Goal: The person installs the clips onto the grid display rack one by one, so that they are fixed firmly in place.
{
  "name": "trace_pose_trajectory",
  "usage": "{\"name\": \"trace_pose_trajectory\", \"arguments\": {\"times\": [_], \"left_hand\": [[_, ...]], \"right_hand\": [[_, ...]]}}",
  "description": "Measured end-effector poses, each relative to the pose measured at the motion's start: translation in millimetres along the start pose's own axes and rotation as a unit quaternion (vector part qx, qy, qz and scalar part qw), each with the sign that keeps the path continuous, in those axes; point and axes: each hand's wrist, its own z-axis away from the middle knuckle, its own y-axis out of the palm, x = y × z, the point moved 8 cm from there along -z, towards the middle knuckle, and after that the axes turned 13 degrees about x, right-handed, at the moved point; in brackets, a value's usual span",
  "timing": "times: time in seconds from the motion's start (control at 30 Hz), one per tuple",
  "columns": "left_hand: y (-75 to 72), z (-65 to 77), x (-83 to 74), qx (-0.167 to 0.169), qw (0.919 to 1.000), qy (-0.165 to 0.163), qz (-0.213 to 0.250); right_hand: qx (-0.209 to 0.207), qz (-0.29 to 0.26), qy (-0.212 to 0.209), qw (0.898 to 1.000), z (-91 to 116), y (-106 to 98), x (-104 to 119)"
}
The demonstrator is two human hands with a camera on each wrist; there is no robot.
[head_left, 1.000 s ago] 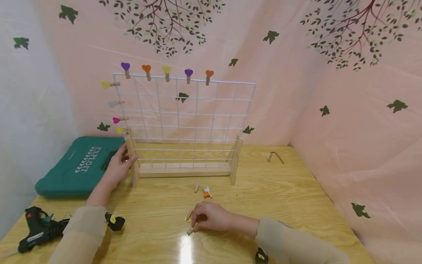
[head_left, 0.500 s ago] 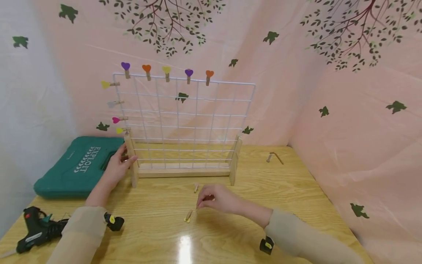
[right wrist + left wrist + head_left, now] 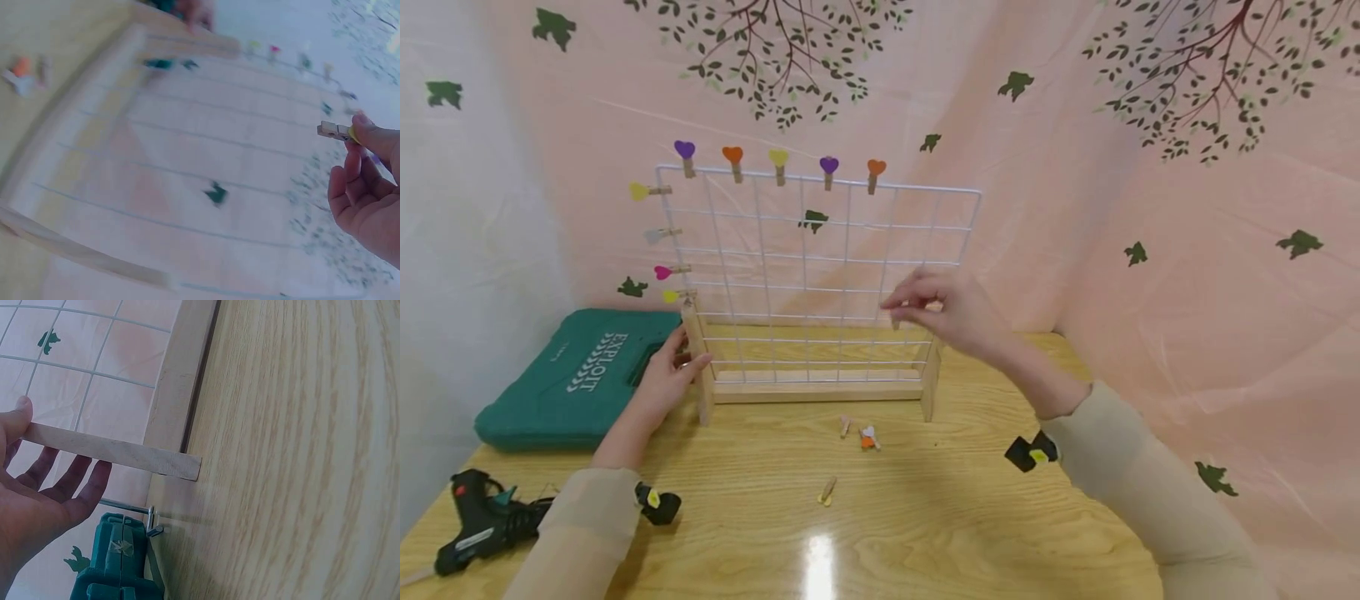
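Observation:
A white wire grid (image 3: 925, 187) stands upright in a wooden stand (image 3: 820, 392). My left hand (image 3: 666, 371) grips the stand's left post (image 3: 125, 452), thumb on one face and fingers on the other. Between thumb and fingertips, my right hand (image 3: 951, 308) pinches a small wooden clothespin (image 3: 334, 130) with a yellow piece at its held end. That hand is raised before the grid's right half. Heart-topped clothespins, such as a purple one (image 3: 684, 150) and a pink one (image 3: 662, 272), are clipped along the grid's top and left edges.
Loose clothespins lie on the table: a yellow one (image 3: 827, 492) nearer, an orange-and-white cluster (image 3: 868, 438) and a pale one (image 3: 845, 427) by the stand. A green case (image 3: 576, 379) sits left of the stand, with a black glue gun (image 3: 486, 521) in front of it.
My right hand has picked a clothespin up from the table and carried it up and to the right, to the grid. My left hand has stayed on the post.

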Motion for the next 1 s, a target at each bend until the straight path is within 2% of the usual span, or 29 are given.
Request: {"name": "trace_pose_trajectory", "arguments": {"times": [0.1, 0.2, 0.3, 0.37, 0.5, 0.67, 1.0], "left_hand": [[0.2, 0.8, -0.4, 0.001, 1.0, -0.001, 0.0], [-0.4, 0.9, 0.0, 0.0, 1.0, -0.003, -0.001], [-0.9, 0.5, 0.4, -0.001, 1.0, -0.004, 0.0], [-1.0, 0.2, 0.7, 0.0, 1.0, -0.005, -0.001], [0.1, -0.8, 1.6, 0.003, 1.0, -0.003, -0.002], [2.2, -2.2, 3.9, 0.006, 1.0, 0.001, 0.003], [-0.4, -2.9, 3.9, 0.0, 1.0, 0.007, -0.003]], "right_hand": [[-0.05, 0.018, 0.014, 0.999, -5.1, -40.7, 18.6], [-0.104, 0.031, 0.009, 0.994, -8.8, -75.2, 38.3], [-0.145, 0.039, 0.002, 0.989, -13.9, -98.8, 45.5], [-0.158, 0.034, -0.001, 0.987, -18.8, -108.9, 45.3], [-0.167, 0.024, -0.001, 0.986, -30.1, -121.4, 36.4], [-0.174, 0.012, 0.008, 0.985, -45.4, -131.3, 11.5], [-0.138, -0.021, 0.062, 0.988, -55.3, -124.7, -1.8]]}}
